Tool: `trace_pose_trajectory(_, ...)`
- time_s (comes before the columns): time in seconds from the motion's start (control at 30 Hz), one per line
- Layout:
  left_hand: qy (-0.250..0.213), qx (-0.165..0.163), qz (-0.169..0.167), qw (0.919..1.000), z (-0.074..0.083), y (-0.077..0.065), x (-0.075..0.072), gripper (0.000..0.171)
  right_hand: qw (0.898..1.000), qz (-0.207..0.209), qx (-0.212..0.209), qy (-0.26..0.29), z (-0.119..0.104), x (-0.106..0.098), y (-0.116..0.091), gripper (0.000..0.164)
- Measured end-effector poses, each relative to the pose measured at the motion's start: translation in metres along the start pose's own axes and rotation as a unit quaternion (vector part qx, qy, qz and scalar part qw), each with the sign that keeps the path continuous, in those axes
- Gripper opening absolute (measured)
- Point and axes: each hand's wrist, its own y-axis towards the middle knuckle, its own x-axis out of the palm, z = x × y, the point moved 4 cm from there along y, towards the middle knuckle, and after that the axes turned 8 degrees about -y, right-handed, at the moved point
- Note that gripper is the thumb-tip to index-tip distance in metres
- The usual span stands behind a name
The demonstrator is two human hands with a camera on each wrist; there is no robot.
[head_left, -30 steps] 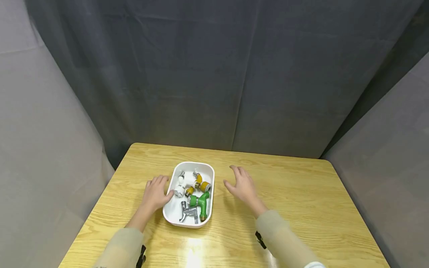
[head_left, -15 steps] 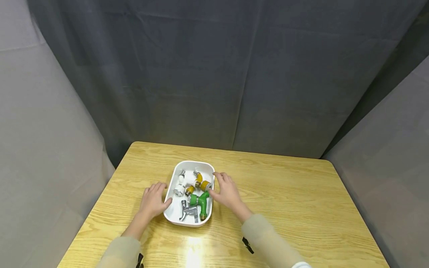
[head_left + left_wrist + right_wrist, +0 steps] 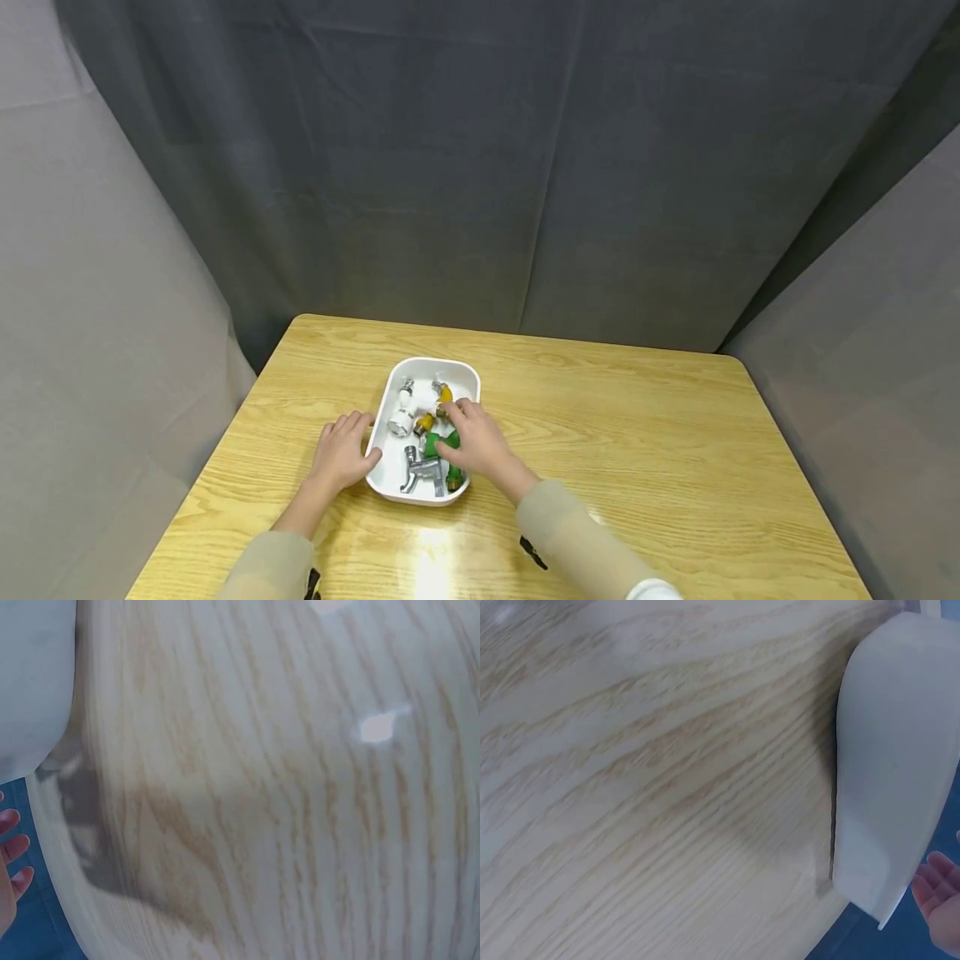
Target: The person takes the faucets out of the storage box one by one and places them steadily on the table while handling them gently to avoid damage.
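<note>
- Soft, dark grey cloth curtain (image 3: 420, 167) hanging in folds at the far side.
- Smooth, glossy table (image 3: 637, 458) with yellow wood grain and rounded far corners.
- White, round-cornered tray (image 3: 388, 473), left of the table's middle, holding tap-like fittings.
- Right hand (image 3: 480, 437) over the tray's right side, thumb and fingers spread well apart around the green fitting; contact cannot be told.
- Left hand (image 3: 343, 450) relaxed, gripping nothing, thumb by the tray's left rim.
- Green fitting (image 3: 432, 444), brass-tipped, near right in the tray.
- White fitting (image 3: 400, 422), left.
- Shiny metal tap (image 3: 424, 468), near.
- Curved yellow piece (image 3: 446, 392), far right.
</note>
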Motion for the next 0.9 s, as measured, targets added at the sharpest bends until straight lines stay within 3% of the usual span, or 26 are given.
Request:
trace_pose_trajectory(0.3, 0.005, -0.007, -0.009, 0.9999, 0.0, -0.003, 0.001, 0.052, 0.998, -0.025, -0.012, -0.057, -0.018, 0.013, 0.003, 0.061)
trace_pose_trajectory(0.67, -0.001, -0.011, -0.008, 0.9999, -0.002, -0.006, 0.001, 0.053, 0.987, -0.057, 0.024, -0.151, -0.035, 0.028, 0.006, 0.058)
trace_pose_trajectory(0.9, -0.005, -0.014, -0.006, 0.9999, -0.002, -0.008, 0.001, 0.053, 0.983, -0.08, 0.063, -0.151, -0.04, 0.036, 0.007, 0.057)
